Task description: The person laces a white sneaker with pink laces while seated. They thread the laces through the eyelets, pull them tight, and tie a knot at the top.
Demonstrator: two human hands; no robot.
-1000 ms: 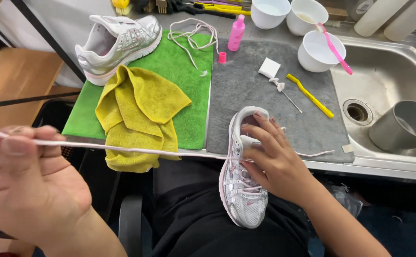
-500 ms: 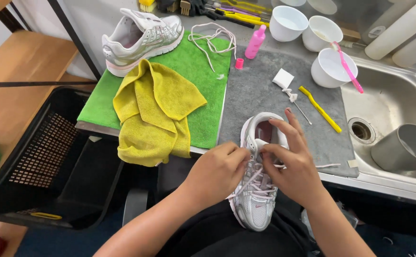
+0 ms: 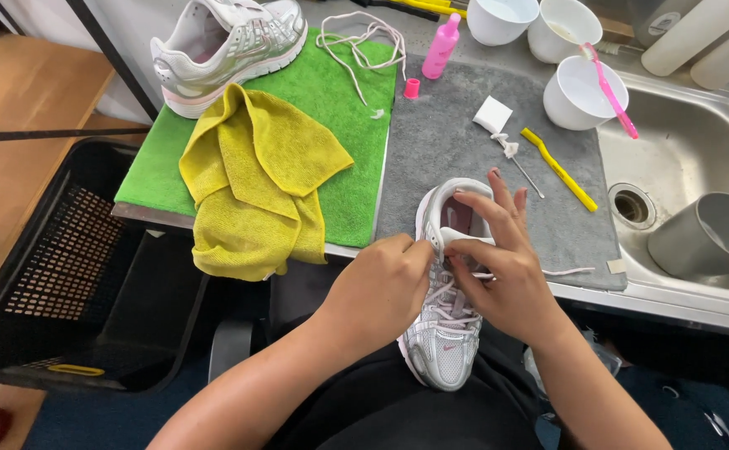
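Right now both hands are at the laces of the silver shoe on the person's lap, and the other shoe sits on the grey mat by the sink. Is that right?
Not quite. The head view shows the other shoe on the green mat, not the grey mat. The rest holds: left hand and right hand are at the laces of the silver shoe on the lap.
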